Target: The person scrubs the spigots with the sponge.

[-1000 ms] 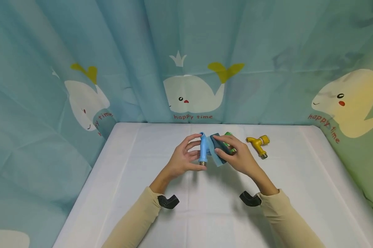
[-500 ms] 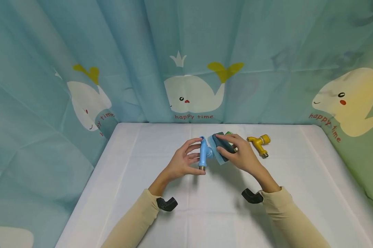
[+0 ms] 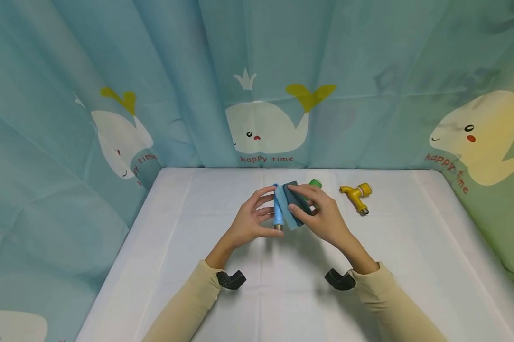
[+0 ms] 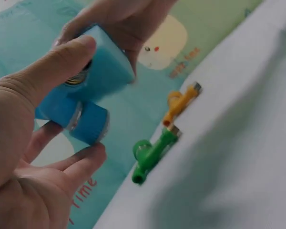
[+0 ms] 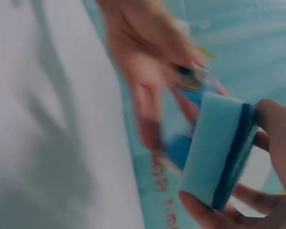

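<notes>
My left hand grips a blue faucet upright by its ends, the thumb at the threaded metal end below and fingertips at the top. My right hand pinches a two-layer sponge, light blue with a dark scouring side. Its light face lies against the faucet's right side and partly covers it in the head view. In the left wrist view the faucet's ribbed blue knob shows below the sponge. The right wrist view shows the sponge between thumb and fingers, the faucet blurred behind it.
A yellow faucet lies on the white table to the right. A green faucet lies nearer, mostly hidden behind the right hand in the head view. Curtains with whale prints stand along the table's back and sides.
The sponge moved slightly right, away from the faucet, baring its side branch, then came back left over it. The left hand kept its grip on the faucet, shifting only a little.
</notes>
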Available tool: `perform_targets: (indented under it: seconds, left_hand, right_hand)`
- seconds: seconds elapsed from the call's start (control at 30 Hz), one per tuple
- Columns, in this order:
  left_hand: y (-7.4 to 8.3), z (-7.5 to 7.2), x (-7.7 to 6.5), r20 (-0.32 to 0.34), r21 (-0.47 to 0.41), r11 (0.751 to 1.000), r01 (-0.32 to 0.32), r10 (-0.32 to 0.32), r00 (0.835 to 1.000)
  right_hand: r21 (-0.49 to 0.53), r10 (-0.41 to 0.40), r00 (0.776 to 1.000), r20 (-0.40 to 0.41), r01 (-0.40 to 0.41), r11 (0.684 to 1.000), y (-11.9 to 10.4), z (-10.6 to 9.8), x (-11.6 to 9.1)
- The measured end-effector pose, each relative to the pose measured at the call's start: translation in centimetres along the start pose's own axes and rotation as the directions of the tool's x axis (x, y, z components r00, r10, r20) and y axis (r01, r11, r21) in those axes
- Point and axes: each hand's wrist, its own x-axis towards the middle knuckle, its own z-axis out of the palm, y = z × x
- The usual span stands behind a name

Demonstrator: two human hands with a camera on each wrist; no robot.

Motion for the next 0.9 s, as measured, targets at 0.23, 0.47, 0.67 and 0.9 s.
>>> perform_targets:
  seconds: [0.23, 0.47, 0.67, 0.9]
  left_hand:
    - [0.3, -0.3, 0.0, -0.072, 0.083, 0.996, -0.017, 0.023, 0.997]
    - [0.4, -0.5, 0.1, -0.074, 0.235, 0.972, -0.011, 0.030, 0.997]
    - [0.4, -0.5, 0.0, -0.050, 0.338, 0.941, 0.001, 0.017, 0.999]
    - [0.1, -0.5, -0.2, -0.110, 0.354, 0.927, 0.119, -0.085, 0.990]
  right_hand:
    - [-0.036, -0.031, 0.999, -0.035, 0.029, 0.999, -0.3, 0.3, -0.6]
    - [-0.083, -0.159, 0.986, 0.040, 0.162, 0.983, -0.4, 0.3, -0.7]
    - [-0.170, -0.241, 0.969, 0.064, 0.248, 0.954, -0.6, 0.1, -0.3]
    - [-0.311, -0.156, 0.986, 0.060, 0.167, 0.936, 1.0, -0.3, -0.2]
